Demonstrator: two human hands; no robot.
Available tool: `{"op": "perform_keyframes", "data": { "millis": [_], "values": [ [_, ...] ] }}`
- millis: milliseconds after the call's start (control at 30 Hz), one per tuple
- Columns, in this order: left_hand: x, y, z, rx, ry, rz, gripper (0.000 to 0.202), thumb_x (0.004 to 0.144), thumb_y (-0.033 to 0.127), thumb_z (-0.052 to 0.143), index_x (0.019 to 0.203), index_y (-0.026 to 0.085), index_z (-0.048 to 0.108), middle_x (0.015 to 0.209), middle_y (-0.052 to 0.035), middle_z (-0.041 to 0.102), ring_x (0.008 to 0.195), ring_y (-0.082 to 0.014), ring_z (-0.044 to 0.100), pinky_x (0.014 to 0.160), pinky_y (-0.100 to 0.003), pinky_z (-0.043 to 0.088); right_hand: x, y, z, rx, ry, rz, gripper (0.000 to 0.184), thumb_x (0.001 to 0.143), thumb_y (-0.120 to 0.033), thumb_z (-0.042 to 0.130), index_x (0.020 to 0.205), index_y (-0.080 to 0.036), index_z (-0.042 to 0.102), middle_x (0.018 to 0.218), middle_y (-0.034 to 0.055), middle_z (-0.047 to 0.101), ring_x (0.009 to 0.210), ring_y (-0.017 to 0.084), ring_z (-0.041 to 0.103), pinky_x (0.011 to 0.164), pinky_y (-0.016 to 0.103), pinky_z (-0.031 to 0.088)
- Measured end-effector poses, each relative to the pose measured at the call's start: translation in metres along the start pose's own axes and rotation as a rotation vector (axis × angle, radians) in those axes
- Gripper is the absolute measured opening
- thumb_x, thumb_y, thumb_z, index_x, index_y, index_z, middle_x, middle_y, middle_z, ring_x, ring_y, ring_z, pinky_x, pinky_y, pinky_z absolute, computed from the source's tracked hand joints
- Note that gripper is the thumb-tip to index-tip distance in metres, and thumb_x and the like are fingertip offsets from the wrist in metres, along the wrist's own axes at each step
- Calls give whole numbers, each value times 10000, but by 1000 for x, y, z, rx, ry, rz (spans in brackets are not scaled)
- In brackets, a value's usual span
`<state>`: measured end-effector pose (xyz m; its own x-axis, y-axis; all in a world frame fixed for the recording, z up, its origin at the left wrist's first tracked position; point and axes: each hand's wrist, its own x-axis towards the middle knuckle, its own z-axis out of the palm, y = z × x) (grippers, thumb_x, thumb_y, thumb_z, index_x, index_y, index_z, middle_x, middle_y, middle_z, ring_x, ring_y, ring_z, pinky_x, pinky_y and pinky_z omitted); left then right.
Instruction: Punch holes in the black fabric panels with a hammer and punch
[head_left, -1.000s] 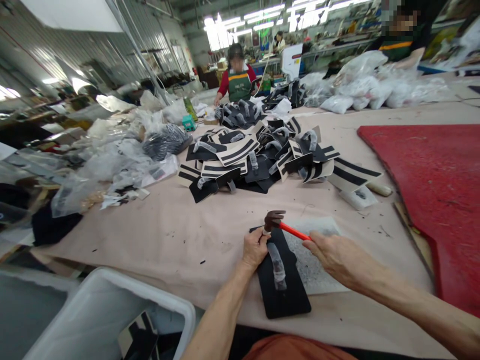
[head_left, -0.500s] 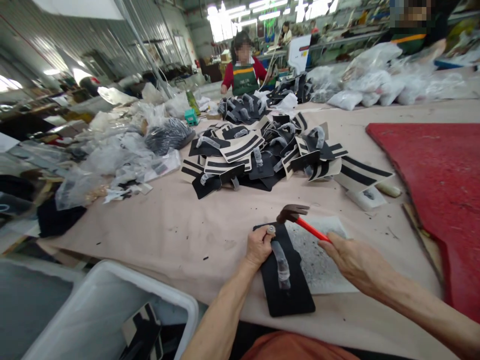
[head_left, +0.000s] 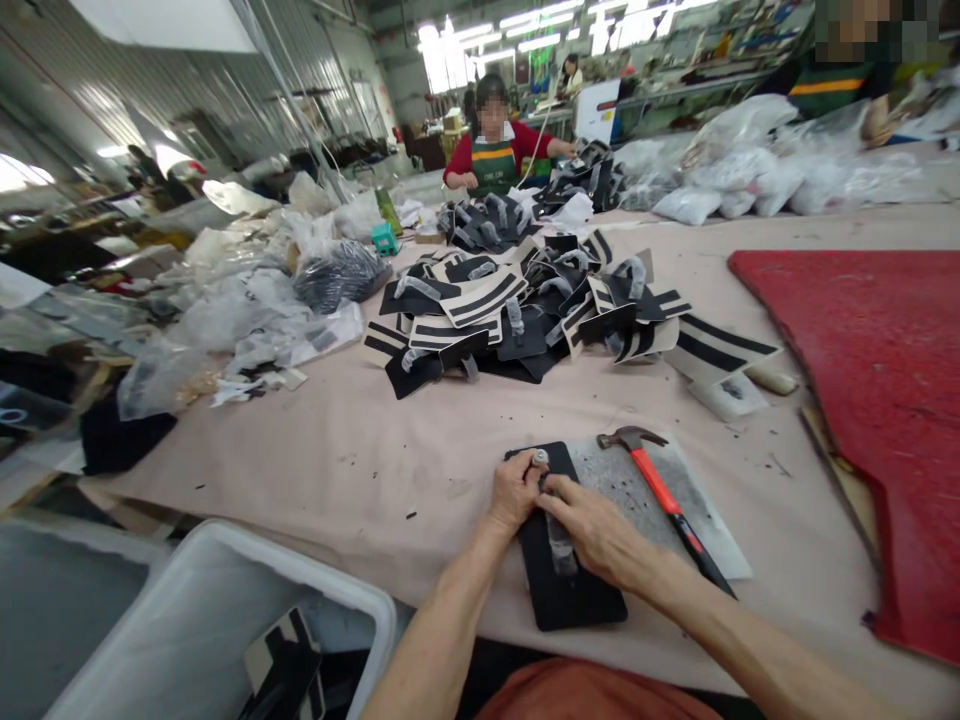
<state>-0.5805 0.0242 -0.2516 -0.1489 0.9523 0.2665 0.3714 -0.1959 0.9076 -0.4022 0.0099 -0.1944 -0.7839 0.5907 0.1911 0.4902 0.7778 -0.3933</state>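
A black panel (head_left: 592, 597) with a plastic-wrapped strap handle (head_left: 561, 553) lies in front of me, partly over a speckled pale board (head_left: 705, 470). My left hand (head_left: 516, 495) is closed around a short metal punch (head_left: 540, 457), its round top showing above the fingers near the panel's far end. Close beside it, my right hand (head_left: 600, 530) has its thumb and fingertips closed at the upper end of the strap. A claw hammer (head_left: 660, 490) with a red and black handle rests on the pale board, apart from both hands.
Beyond the panel is a heap of black and striped panels (head_left: 472, 310). A red sheet (head_left: 847, 400) covers the right side. Plastic bags (head_left: 225, 290) crowd the left. A grey bin (head_left: 300, 560) holding panels stands at lower left. A co-worker (head_left: 495, 150) sits across the table.
My right hand has let go of the hammer, now lying on the pale board, and has moved left to the strap beside my left hand. The left hand stays on the punch.
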Motion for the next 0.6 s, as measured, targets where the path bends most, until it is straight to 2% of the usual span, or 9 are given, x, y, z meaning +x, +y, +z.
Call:
{"op": "perform_keyframes", "data": {
  "millis": [67, 167, 200, 267, 333, 400, 500, 567, 600],
  "values": [
    [9, 1, -2, -232, 127, -160, 61, 776, 228, 714, 825, 192, 723, 777, -37, 745, 731, -168, 684, 764, -277, 546, 9, -2, 20, 41, -9, -12, 375, 841, 8, 376, 1102, -175, 572, 1116, 100, 576, 999, 215, 552, 885, 353, 500],
    [25, -1, -15, -581, 468, -410, 212, 755, 341, 747, 754, 157, 642, 687, -30, 702, 665, -157, 684, 730, -295, 564, 8, 2, 36, 78, 37, -6, 349, 838, 20, 360, 1047, -161, 573, 1100, 100, 582, 995, 212, 545, 900, 358, 492],
    [28, -2, -21, -641, 559, -449, 248, 763, 372, 734, 758, 154, 616, 680, -28, 693, 661, -156, 689, 728, -304, 569, 5, 3, 37, 100, 37, -11, 367, 835, 26, 351, 1060, -164, 571, 1115, 98, 580, 1005, 205, 548, 903, 348, 491],
    [25, -5, -38, -679, 636, -461, 282, 749, 396, 730, 781, 148, 598, 699, -34, 696, 678, -161, 701, 737, -318, 574, 1, 3, 32, 147, 43, -10, 401, 827, 35, 332, 1079, -171, 567, 1132, 93, 579, 1030, 194, 556, 911, 331, 488],
    [5, -7, -56, -662, 660, -467, 314, 695, 392, 762, 806, 133, 624, 732, -55, 717, 696, -175, 709, 745, -324, 575, 3, 2, 22, 172, 80, 14, 406, 834, 27, 323, 1091, -175, 564, 1139, 97, 583, 1051, 195, 562, 918, 328, 486],
    [-27, -7, -76, -549, 652, -481, 343, 683, 410, 759, 840, 120, 667, 781, -83, 744, 730, -194, 716, 755, -324, 571, 18, 3, 9, 159, 169, 83, 370, 850, -5, 338, 1089, -173, 566, 1128, 106, 595, 1034, 206, 573, 904, 332, 485],
    [-87, -2, -103, -254, 639, -549, 374, 733, 474, 698, 885, 133, 717, 851, -103, 770, 809, -232, 724, 770, -329, 562, 67, -5, -11, 96, 321, 293, 285, 878, -78, 376, 1053, -161, 586, 1038, 116, 622, 961, 229, 593, 860, 340, 481],
    [-123, 2, -115, -61, 633, -603, 382, 735, 518, 679, 877, 167, 737, 847, -84, 775, 832, -264, 725, 759, -345, 563, 107, -35, -19, 84, 369, 410, 262, 876, -99, 385, 1011, -159, 601, 980, 120, 633, 935, 240, 600, 843, 342, 477],
    [-137, 2, -118, 13, 668, -631, 374, 720, 539, 676, 831, 188, 740, 790, -67, 767, 794, -280, 720, 728, -361, 565, 125, -59, -18, 100, 368, 425, 257, 864, -98, 391, 991, -163, 605, 975, 124, 638, 934, 243, 602, 836, 342, 478]
  ]
}}
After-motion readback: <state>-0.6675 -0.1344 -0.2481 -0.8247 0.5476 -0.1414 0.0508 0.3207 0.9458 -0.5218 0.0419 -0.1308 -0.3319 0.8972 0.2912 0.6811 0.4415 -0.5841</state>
